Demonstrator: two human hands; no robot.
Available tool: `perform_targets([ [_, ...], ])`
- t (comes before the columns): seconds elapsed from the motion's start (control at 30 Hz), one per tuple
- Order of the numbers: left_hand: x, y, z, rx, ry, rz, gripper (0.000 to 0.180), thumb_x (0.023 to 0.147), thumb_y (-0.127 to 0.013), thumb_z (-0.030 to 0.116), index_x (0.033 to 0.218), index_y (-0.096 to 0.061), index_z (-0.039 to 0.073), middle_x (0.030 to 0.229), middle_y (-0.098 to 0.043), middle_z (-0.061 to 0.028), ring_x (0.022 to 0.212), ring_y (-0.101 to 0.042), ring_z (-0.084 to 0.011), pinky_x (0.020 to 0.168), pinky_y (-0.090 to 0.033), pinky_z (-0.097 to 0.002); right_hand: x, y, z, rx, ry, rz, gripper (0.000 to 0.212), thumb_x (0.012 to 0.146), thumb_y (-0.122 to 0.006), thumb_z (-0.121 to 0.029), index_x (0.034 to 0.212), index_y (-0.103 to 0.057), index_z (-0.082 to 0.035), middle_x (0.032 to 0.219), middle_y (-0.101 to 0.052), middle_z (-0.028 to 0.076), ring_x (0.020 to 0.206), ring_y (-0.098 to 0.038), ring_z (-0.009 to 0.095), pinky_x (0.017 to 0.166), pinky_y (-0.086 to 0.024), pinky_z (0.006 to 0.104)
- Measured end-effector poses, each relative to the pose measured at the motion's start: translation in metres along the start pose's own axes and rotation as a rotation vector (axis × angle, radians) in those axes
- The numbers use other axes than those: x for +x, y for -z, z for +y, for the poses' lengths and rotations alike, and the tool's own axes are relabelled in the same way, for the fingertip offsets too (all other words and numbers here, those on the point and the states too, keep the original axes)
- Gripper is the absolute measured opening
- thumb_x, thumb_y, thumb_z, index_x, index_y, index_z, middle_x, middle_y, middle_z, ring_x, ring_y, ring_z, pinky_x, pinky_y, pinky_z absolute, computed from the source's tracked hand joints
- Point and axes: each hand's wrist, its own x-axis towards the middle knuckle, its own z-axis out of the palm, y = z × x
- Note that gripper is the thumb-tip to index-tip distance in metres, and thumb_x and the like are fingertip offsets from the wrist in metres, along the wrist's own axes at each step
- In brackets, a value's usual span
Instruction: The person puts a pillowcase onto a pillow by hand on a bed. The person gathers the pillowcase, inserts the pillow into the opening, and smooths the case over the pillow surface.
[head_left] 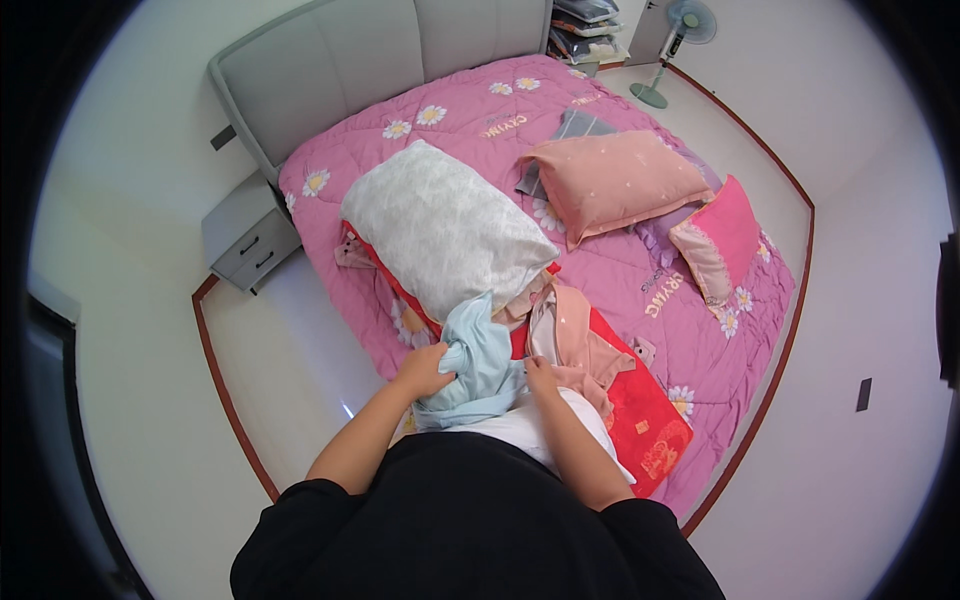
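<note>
From where I am standing, a person in a black top [480, 530] is working over the near part of a bed covered by a pink quilt [365, 160] with a daisy pattern. A light blue cloth [480, 350] is lying bunched and creased directly in front of the person's body, its top corner reaching the near end of a large grey-white pillow [440, 220].

The left hand [428, 370] is closing around a gathered fold at the cloth's left side, fingers curled in. The right hand [541, 374] is keeping its fingertips nearly together at the cloth's right edge, beside a crumpled peach cloth [592, 352]; I cannot tell which layer it is pinching, if any. A white item [510, 426] is showing beneath the blue cloth, partly hidden by the right forearm.

A red textile [650, 435] is lying under the peach cloth and extending to the right. Farther up the bed, a peach pillow [630, 185] is resting partly over a grey cloth [582, 124], with a pink pillow [735, 235] lying to its right. A grey headboard [320, 75] is standing behind, a grey nightstand [235, 220] alongside.
</note>
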Motion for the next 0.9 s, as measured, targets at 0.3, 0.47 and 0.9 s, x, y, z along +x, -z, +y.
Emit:
perform_targets([
  [0.3, -0.029, 0.06, 0.045, -0.215, -0.274, 0.231, 0.031, 0.063, -0.067, 0.017, 0.089, -0.056, 0.005, 0.082, -0.058, -0.0152, 0.081, -0.055, -0.0354, 0.068, -0.044, -0.0403, 0.011, 0.028, -0.075, 0.176, -0.178, -0.042, 0.048, 0.087, -0.047, -0.04, 0.107, -0.05, 0.003, 0.103, -0.057, 0.017, 0.094, -0.054, 0.022, 0.082, -0.041, 0.0308],
  [0.47, -0.032, 0.069, 0.061, -0.28, -0.363, 0.227, 0.033, 0.061, -0.068, 0.014, 0.09, -0.057, 0.004, 0.084, -0.058, -0.0151, 0.082, -0.056, -0.0337, 0.069, -0.044, -0.0385, 0.012, 0.031, -0.094, 0.445, 0.273, -0.136, 0.037, 0.084, -0.053, -0.033, 0.1, -0.053, 0.0, 0.097, -0.059, 0.013, 0.089, -0.055, 0.02, 0.078, -0.042, 0.0303],
  [0.9, -0.047, 0.064, 0.067, -0.316, -0.447, 0.266, 0.031, 0.06, -0.068, 0.014, 0.087, -0.057, 0.004, 0.083, -0.058, -0.0155, 0.08, -0.056, -0.034, 0.068, -0.044, -0.039, 0.01, 0.04, -0.022, -0.543, 0.226, 0.215, 0.024, 0.08, -0.047, -0.024, 0.09, -0.059, -0.006, 0.084, -0.061, 0.019, 0.081, -0.059, 0.034, 0.069, -0.043, 0.0423],
])
